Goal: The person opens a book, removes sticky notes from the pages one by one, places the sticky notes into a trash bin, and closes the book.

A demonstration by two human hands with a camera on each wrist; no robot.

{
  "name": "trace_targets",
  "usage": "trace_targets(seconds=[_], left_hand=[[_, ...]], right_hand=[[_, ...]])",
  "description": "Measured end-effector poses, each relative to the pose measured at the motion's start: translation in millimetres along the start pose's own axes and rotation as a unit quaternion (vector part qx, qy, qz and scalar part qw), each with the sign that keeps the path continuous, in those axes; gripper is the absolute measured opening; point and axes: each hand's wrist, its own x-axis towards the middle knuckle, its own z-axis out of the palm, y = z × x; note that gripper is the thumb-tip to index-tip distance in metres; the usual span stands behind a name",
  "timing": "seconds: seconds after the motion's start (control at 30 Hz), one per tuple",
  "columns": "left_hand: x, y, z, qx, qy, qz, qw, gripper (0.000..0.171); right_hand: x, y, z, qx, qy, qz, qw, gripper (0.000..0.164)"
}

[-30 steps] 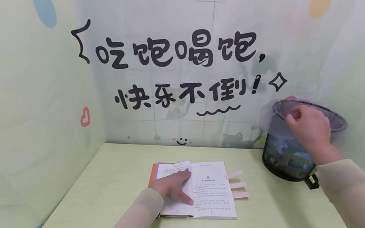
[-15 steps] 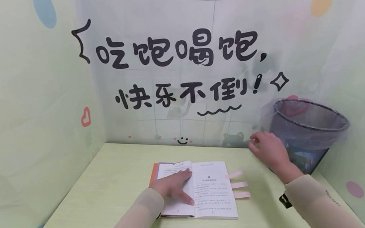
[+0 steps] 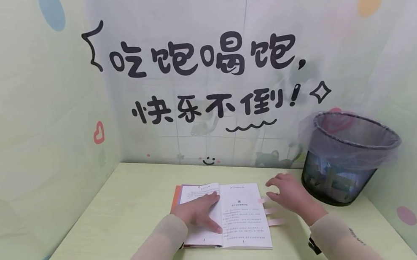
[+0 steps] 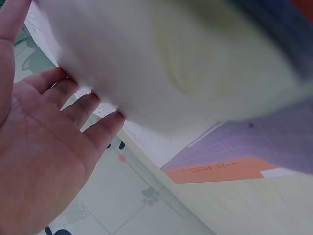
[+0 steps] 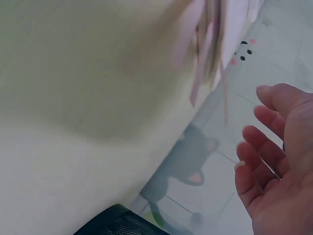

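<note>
An open book [image 3: 243, 226] lies on the table with pink paper tabs [image 3: 278, 222] sticking out of its right edge. My left hand [image 3: 198, 213] rests on the left page, thumb and fingers spread toward the middle fold. In the left wrist view, the fingertips of that hand [image 4: 54, 137] touch a white page [image 4: 137, 63], and an orange and purple cover flap [image 4: 215, 169] shows beneath. My right hand [image 3: 289, 193] hovers by the upper tab, partly covering the tabs. The right wrist view shows this hand [image 5: 281, 152] with loosely bent fingers and nothing in them.
A black mesh waste bin [image 3: 336, 180] with a clear plastic liner [image 3: 386, 153] stands at the back right, behind my right hand. Printed wall sheets [image 3: 202, 71] close off the back and both sides of the pale table [image 3: 126, 223].
My right hand has come left and down, from over the bin's opening to beside the book's tabs. The left hand has stayed on the page.
</note>
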Motion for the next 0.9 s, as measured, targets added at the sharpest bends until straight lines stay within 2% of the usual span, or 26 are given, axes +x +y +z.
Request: trace_targets(seconds=[0.17, 0.37, 0.67, 0.9], left_hand=[[4.7, -1.9, 1.6, 0.000, 0.003, -0.001, 1.0000, 0.110], [9.8, -4.4, 2.7, 0.006, 0.006, 0.001, 1.0000, 0.110], [18.2, -6.0, 4.5, 0.002, 0.008, -0.014, 0.9999, 0.111], [23.6, -7.5, 5.0, 0.008, 0.011, -0.013, 0.9998, 0.111]], right_hand=[[-1.6, 4.2, 13.8, -0.044, 0.002, -0.040, 0.998, 0.021], [-1.0, 8.5, 19.2, -0.053, -0.013, -0.039, 0.998, 0.015], [3.4, 17.6, 25.2, -0.056, -0.018, -0.038, 0.998, 0.003], [6.0, 21.7, 31.2, -0.048, -0.011, -0.028, 0.998, 0.016]])
